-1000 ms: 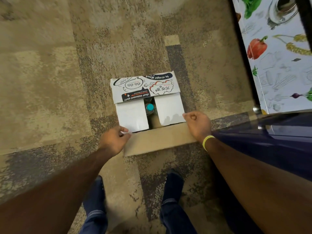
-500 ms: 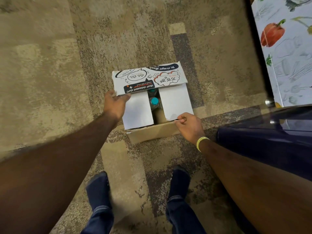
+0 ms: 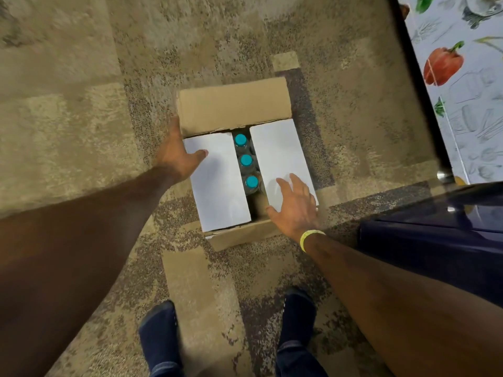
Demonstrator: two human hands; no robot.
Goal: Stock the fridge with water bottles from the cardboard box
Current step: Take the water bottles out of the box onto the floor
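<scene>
A cardboard box (image 3: 239, 236) sits on the carpet below me. Its far flap (image 3: 234, 106) is folded back, showing brown cardboard. Two white inner flaps lie over the top with a gap between them. In that gap I see three water bottles with teal caps (image 3: 246, 160) in a row. My left hand (image 3: 177, 152) rests on the far corner of the left white flap (image 3: 217, 183), thumb on top, fingers at its edge. My right hand (image 3: 295, 208) lies spread on the near end of the right white flap (image 3: 277, 151). It wears a yellow wristband.
A dark blue glossy fridge body (image 3: 435, 240) stands at the right. Beyond it is a door or panel printed with vegetables (image 3: 462, 77). My two dark shoes (image 3: 160, 336) stand on the patterned brown carpet just short of the box.
The printed far flap has been swung back, so its brown side faces up and more bottle caps show. My left hand moved onto the left white flap, my right hand onto the right one.
</scene>
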